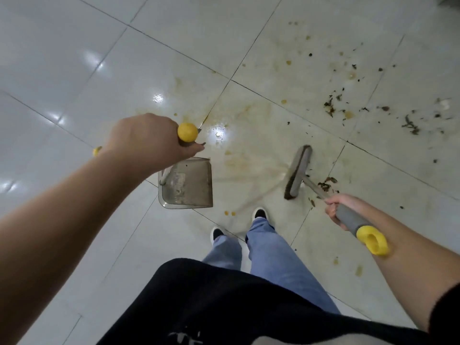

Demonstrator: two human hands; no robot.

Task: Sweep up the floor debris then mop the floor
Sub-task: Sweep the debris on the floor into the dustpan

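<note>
My left hand (146, 140) grips the yellow-capped top of the dustpan handle (187, 131). The grey dustpan (189, 185) stands on the tiles just ahead of my feet, its mouth facing right. My right hand (334, 207) holds the grey grip of a broom whose yellow hanging loop (373, 240) points back along my forearm. The broom head (298, 171) rests on the floor to the right of the dustpan, a gap between them. Dark leafy debris (408, 125) and yellowish stains (249, 115) are scattered across the tiles, mostly at the upper right.
The floor is glossy pale tile (74, 58) with dark grout lines; the left side looks clean. Small debris bits (326, 184) lie beside the broom head. My shoes (258, 214) stand just behind the dustpan. Yellow drops (230, 213) lie near my feet.
</note>
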